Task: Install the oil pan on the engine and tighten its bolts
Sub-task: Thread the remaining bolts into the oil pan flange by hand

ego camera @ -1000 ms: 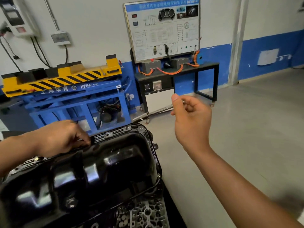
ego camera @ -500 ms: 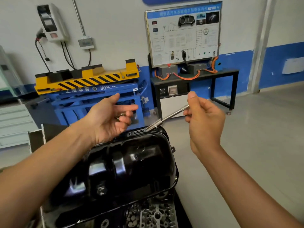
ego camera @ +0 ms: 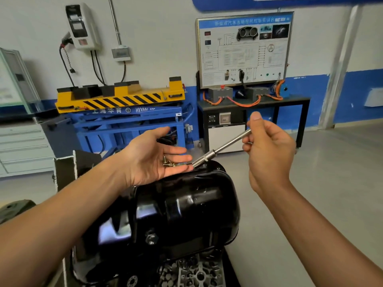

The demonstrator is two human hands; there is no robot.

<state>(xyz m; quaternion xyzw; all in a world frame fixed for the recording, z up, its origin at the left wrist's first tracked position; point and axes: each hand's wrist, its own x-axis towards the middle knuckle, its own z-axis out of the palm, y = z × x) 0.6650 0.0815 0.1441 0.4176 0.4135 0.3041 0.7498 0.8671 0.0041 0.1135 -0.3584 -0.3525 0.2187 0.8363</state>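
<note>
My left hand (ego camera: pixel 153 160), spread palm-up, cradles loose bolts (ego camera: pixel 169 163) over the far edge of the oil pan (ego camera: pixel 182 210) atop the engine (ego camera: pixel 194 274). My right hand (ego camera: pixel 269 154) pinches a socket driver (ego camera: pixel 221 148), seemingly touching them. A nudge could spill bolts.

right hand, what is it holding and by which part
A socket driver, pinched at its handle end by the right hand. Left hand carries bolts.

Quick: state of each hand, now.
Left hand: open, palm up, bolts resting on its fingers.
Right hand: pinching the socket driver by its handle.
</note>
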